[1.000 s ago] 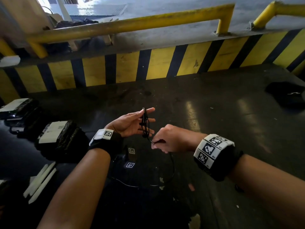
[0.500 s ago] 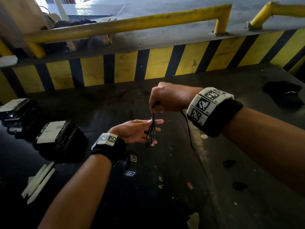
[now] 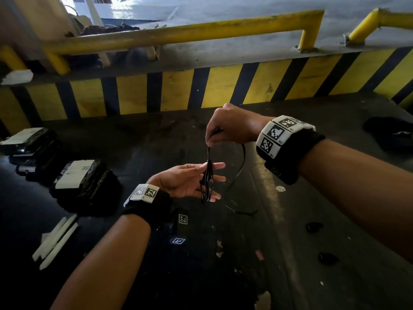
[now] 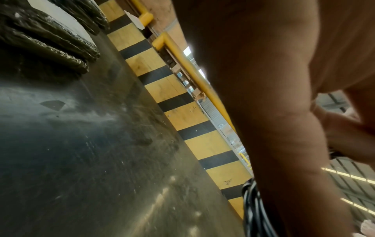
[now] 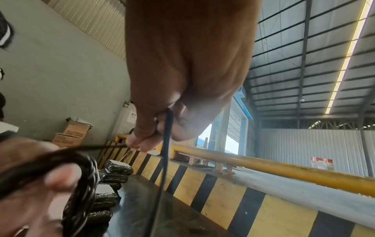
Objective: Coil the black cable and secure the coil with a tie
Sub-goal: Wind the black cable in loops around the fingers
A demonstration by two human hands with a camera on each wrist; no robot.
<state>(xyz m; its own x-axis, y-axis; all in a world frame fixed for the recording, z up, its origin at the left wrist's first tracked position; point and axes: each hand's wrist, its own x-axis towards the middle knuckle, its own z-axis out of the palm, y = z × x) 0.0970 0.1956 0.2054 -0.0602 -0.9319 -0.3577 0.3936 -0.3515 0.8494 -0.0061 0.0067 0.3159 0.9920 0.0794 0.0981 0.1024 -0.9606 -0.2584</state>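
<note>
My left hand lies palm up with straight fingers, and a small coil of black cable is wound around them. Just above it, my right hand pinches the cable between thumb and fingertips. From that hand the free tail arcs down toward the floor. The left wrist view shows the coil at the edge of the hand. In the right wrist view the strand runs through the pinching fingers to the blurred coil. A thin black strip lies on the floor; I cannot tell whether it is a tie.
Black wrapped packs with white labels sit on the floor at left, and white strips lie nearer to me. A yellow-and-black striped kerb with a yellow rail bounds the far side. At right are a dark cloth and small black bits.
My right hand has risen from below the left fingers to above them, carrying the cable up over the coil. The left hand has dropped slightly.
</note>
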